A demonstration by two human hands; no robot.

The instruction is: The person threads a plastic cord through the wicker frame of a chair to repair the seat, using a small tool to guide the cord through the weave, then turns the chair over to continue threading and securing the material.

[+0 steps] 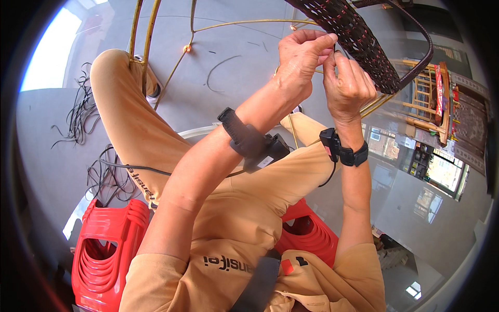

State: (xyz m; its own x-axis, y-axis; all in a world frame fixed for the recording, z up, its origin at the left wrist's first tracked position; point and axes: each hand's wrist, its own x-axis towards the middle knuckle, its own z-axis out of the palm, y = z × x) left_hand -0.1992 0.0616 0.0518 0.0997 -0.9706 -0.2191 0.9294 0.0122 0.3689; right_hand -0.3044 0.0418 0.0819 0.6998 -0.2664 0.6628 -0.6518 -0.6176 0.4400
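Note:
Dark brown wicker weave (358, 47) with reddish flecks slants across the upper right, carried by a gold-coloured metal frame (254, 22). Both of my hands meet at its left edge. My left hand (301, 60) is closed in a pinch, its thumb and fingertips against the weave. Just below and to its right, my right hand (349, 86) is closed too, fingers curled and thumb raised. A short bit of thin dark strip (337, 47) shows between the two sets of fingertips; most of it is hidden by them. Each of my wrists wears a black strapped device.
Loose dark strips (80, 112) lie in a tangle on the grey floor at left, with another tangle (110, 179) nearer. Red plastic stools (112, 260) stand beside and beneath me. Frame rods rise near my left knee. Wooden furniture (429, 101) is at right.

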